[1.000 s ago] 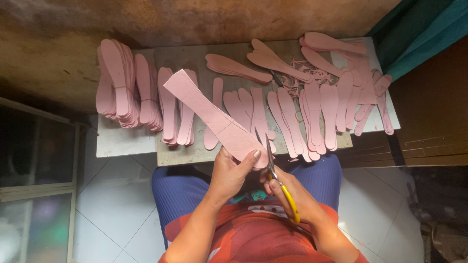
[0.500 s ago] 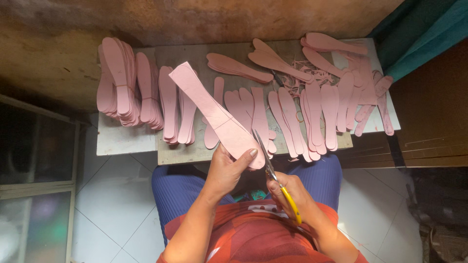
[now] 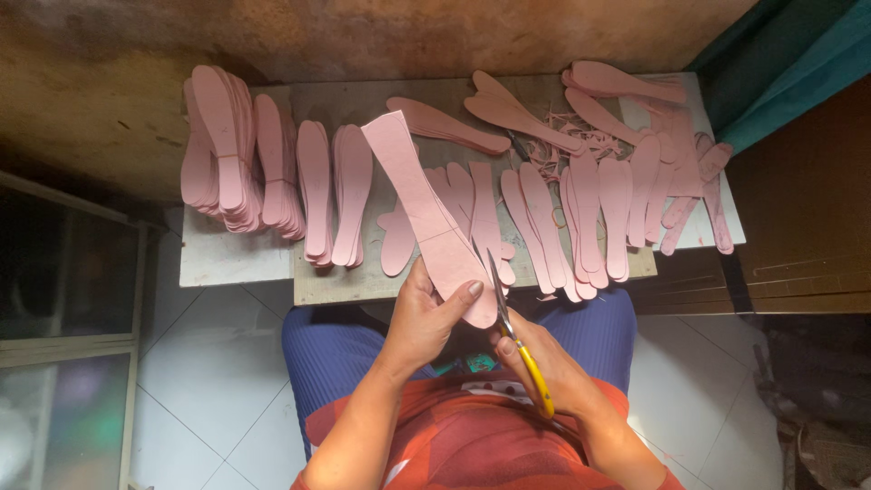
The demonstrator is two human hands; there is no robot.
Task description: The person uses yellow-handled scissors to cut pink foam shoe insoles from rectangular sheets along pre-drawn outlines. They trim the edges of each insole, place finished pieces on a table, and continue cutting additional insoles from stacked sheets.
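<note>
Trimming pink sole-shaped cutouts with scissors, seated at a low surface.

Left hand [image 3: 426, 318] has its fingers closed on a pink sheet strip [image 3: 426, 213], thumb pressed on its rounded near end; the strip rises toward 11 o'clock over the surface [image 3: 238, 259]. Right hand [image 3: 544, 358] is wrapped round the yellow-handled scissors [image 3: 513, 331], blades part open at the strip's right edge, near its rounded end. Judged progress: well along. Stacked finished soles [image 3: 227, 150] at 10 o'clock, a fanned row of soles [image 3: 581, 218] at 1 to 2 o'clock, and thin offcut scraps [image 3: 581, 141] among them; the held strip is rounded at the near end, its far end square. No packages, labels or signs visible anywhere.
</note>
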